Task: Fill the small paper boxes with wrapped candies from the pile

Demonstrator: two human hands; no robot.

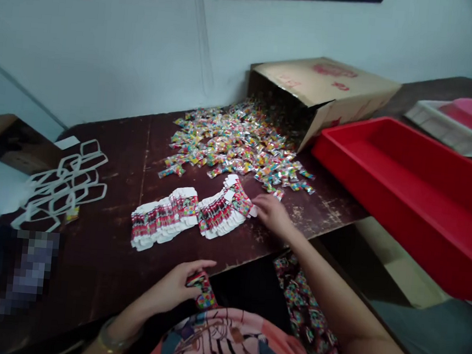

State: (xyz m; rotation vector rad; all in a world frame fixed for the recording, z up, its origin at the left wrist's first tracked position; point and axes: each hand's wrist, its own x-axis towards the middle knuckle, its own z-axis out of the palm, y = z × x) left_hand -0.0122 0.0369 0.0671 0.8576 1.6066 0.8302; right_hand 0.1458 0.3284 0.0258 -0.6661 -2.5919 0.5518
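My left hand (172, 288), low at the table's front edge, is closed around a small printed box (203, 291) in red, green and other bright colours. Farther up, the fingertips of my right hand (274, 214) pinch the end carton of a fanned row of flat printed cartons (226, 215) with white flaps. A second overlapping row of such cartons (164, 218) lies just left of it. Behind both rows spreads a heap of small candies in clear, colourful wrappers (239, 139).
A cardboard box (331, 80) lies with its opening towards the candies. At right a red tray (416, 198) juts past the table edge. White frame-like loops (63, 189) lie at left. Below my right arm are many filled printed boxes (310, 316).
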